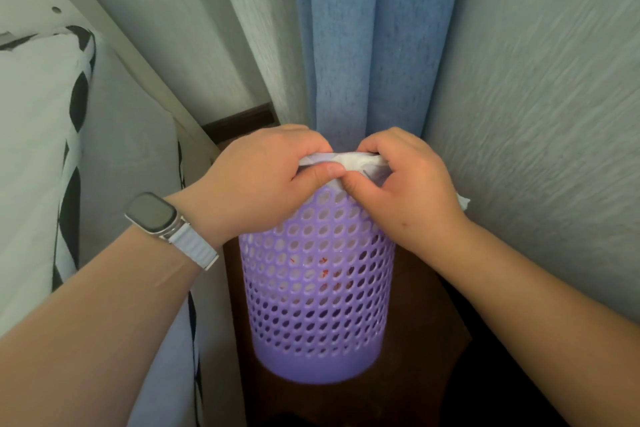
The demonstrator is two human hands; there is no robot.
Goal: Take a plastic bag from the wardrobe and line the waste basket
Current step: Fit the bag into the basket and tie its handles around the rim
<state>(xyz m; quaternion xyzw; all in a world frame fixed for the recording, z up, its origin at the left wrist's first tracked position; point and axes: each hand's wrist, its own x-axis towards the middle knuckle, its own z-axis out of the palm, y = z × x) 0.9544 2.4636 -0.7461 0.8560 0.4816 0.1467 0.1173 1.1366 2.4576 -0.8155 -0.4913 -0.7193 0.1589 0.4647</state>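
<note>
Over the basket mouth | left hand (pixel 263 180) pinches the plastic bag (pixel 349 161) edge; right hand (pixel 408 191) grips it just beside | bag judged fetched and inside the waste basket (pixel 318 288), white showing through the holes; rim fold judged unfinished | rim hidden behind both hands

Basket (pixel 317 291) stands in narrow gap: bed (pixel 34 149) close on left, wall (pixel 536 114) near on right, curtain (pixel 374 45) just behind. Basket mouth covered by left hand (pixel 263 184), right hand (pixel 412 194) and bunched bag (pixel 353 160). Strip of bare dark floor (pixel 426 340) free at front and right of base.
</note>
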